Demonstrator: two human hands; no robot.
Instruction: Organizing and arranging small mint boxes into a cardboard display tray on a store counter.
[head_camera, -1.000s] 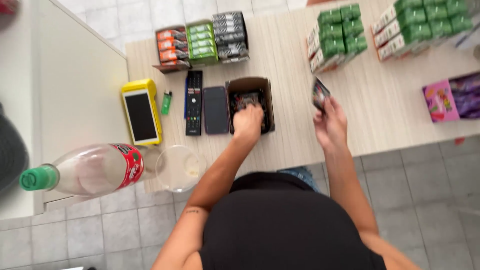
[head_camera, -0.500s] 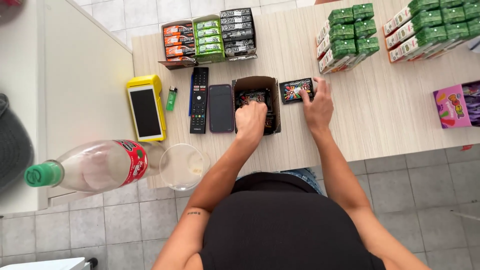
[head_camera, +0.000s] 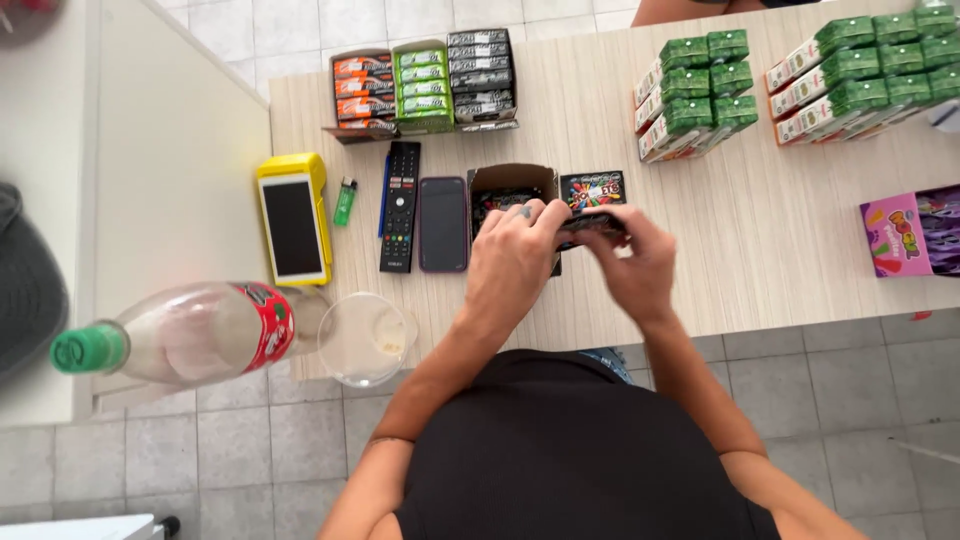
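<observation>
My left hand (head_camera: 513, 258) and my right hand (head_camera: 632, 262) meet over the wooden counter (head_camera: 760, 240), both gripping a small dark packet (head_camera: 592, 225) between them. Just behind the hands stands an open brown cardboard box (head_camera: 510, 182) with dark packets inside. A single black packet with coloured print (head_camera: 592, 188) lies flat on the counter to the right of that box, touching it.
Left of the box lie a dark phone (head_camera: 443, 224), a black remote (head_camera: 400, 205), a green lighter (head_camera: 345, 201) and a yellow card terminal (head_camera: 293, 218). Gum display boxes (head_camera: 425, 85) stand behind. Green cartons (head_camera: 695, 85) and a pink box (head_camera: 905, 232) sit right. A plastic bottle (head_camera: 190, 335) and clear cup (head_camera: 365, 338) are near left.
My right hand set one coloured packet down beside the brown box. My left hand came out of the box, and both hands now hold another dark packet together.
</observation>
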